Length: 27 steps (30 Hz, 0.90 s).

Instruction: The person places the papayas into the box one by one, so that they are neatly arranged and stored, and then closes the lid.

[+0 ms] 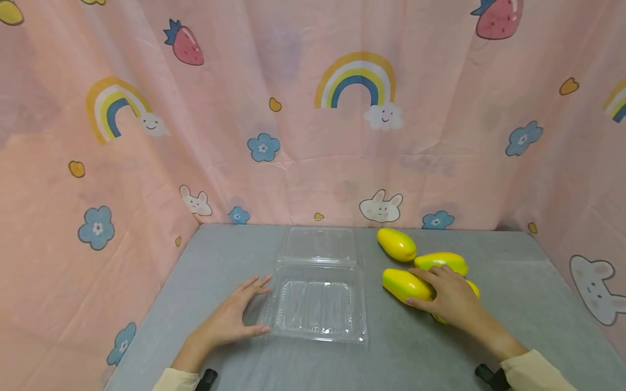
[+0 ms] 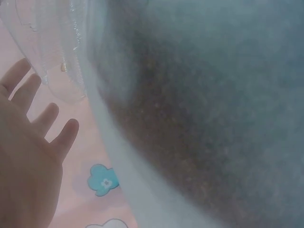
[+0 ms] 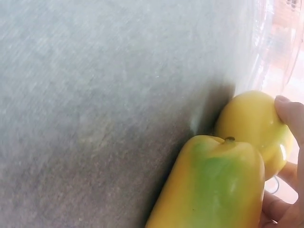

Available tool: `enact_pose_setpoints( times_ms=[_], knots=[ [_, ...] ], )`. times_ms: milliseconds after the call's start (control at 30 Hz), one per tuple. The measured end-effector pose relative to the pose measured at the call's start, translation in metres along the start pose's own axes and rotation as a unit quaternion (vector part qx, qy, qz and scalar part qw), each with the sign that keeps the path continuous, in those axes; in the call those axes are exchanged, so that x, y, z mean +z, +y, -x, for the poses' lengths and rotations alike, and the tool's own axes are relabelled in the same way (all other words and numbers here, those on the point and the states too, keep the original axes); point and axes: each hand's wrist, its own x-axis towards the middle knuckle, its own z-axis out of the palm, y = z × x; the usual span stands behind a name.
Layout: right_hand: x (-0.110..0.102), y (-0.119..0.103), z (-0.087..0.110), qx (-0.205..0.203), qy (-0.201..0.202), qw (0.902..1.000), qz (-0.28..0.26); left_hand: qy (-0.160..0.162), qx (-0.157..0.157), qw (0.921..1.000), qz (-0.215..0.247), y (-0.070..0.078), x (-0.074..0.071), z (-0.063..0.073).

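Observation:
A clear plastic clamshell box point(image 1: 318, 304) lies with its lid point(image 1: 320, 244) folded back on the grey table. My left hand point(image 1: 232, 315) is beside the box's left edge, fingers spread and thumb apart, holding nothing; fingertips and thumb tip look close to the rim. To the right of the box, my right hand point(image 1: 455, 296) grips a yellow papaya point(image 1: 403, 283) at its right end, thumb on the near side and fingers on the far side. Another papaya with a green patch point(image 3: 213, 185) lies by that hand, mostly covered by it in the head view.
Two more yellow papayas lie behind the right hand, one farther back point(image 1: 396, 244) and one just past the fingers point(image 1: 442, 262). A pink printed curtain point(image 1: 303, 179) borders the grey table point(image 1: 220, 255) at the back and sides.

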Motion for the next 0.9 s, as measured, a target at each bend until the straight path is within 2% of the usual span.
enact_pose_setpoints(
  times_ms=[567, 900],
  knots=[
    [-0.007, -0.005, 0.003, 0.013, 0.026, 0.9981, -0.055, 0.005, -0.006, 0.9998, 0.016, 0.006, 0.005, -0.002],
    [-0.021, -0.019, -0.006, 0.023, 0.028, 0.9950, -0.094, 0.008, -0.017, 0.9995, 0.027, 0.005, 0.007, -0.002]
  ],
)
